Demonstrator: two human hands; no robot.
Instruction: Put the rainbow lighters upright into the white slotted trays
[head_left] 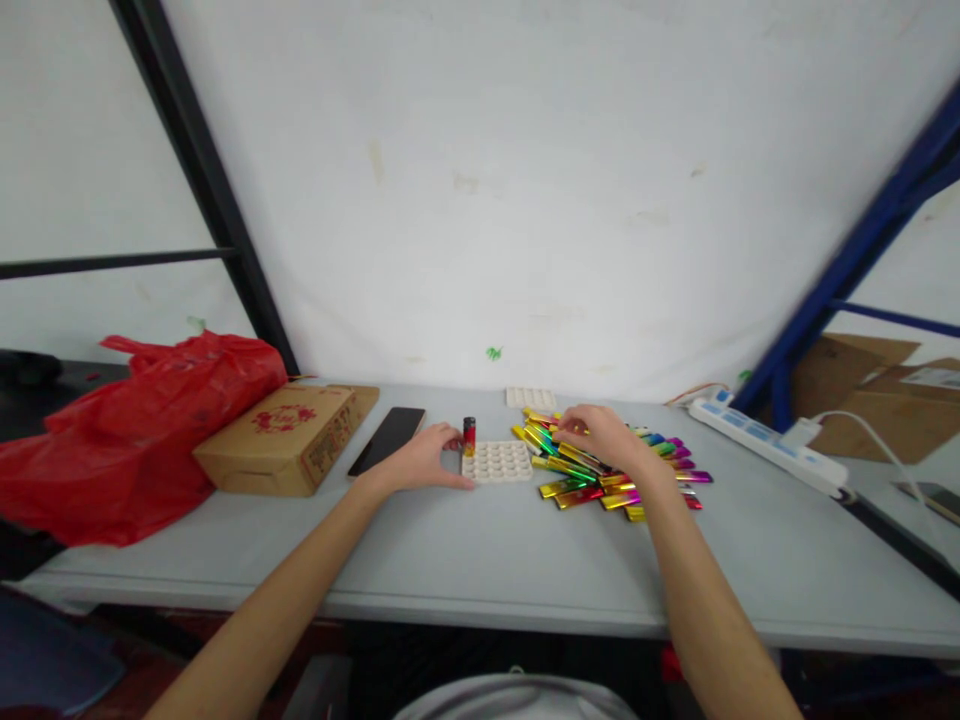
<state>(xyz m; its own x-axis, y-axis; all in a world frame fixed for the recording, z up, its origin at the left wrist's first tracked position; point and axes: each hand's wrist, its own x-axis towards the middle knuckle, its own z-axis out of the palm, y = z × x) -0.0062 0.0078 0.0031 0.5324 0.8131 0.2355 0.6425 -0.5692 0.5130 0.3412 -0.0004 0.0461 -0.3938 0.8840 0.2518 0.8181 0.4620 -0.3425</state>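
A pale tray with rows of round holes [499, 463] lies on the table in front of me. One red-and-yellow lighter with a black top [469, 440] stands upright at its back left corner. My left hand [420, 458] is at the tray's left side, thumb and fingers apart, the thumb tip by the near left corner. To the right spreads a pile of shiny lighters [577, 490] in gold, green, red, blue and purple. Over the pile's left part, my right hand [600, 435] has its fingertips pinched on a gold lighter, mostly hidden by the fingers.
A second pale tray [531, 397] lies near the wall. On the left are a black phone [388, 440], a cardboard box [281, 440] and a red plastic bag [142, 430]. A white power strip [769, 447] with a plugged-in charger runs along the right, by a blue metal post [847, 260].
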